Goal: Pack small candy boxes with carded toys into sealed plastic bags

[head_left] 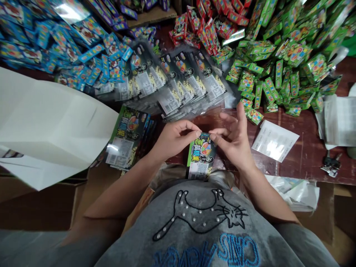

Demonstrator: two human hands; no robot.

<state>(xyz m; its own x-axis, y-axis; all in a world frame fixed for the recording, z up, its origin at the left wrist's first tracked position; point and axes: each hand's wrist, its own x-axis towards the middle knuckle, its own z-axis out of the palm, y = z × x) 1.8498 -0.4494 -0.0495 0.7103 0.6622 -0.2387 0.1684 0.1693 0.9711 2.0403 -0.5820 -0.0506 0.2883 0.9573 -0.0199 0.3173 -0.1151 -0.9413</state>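
Note:
Between my two hands is a black and green printed candy bag (202,154), its top edge toward the table and its lower end by my shirt. My left hand (180,139) pinches the bag's top left corner between thumb and fingertips. At the top right corner, my right hand (232,139) pinches the edge with thumb and index finger, while its other fingers stretch upward. To the left lies a stack of similar bags (126,139). Beyond my hands, flat clear-fronted bags (191,79) are fanned out in overlapping rows. What the held bag contains is hidden.
Piles of small blue boxes (69,44), red boxes (207,27) and green boxes (278,70) cover the back of the table. A sticker sheet (275,141) and keys (330,165) lie at right. A large white sheet or carton flap (55,122) juts in at left.

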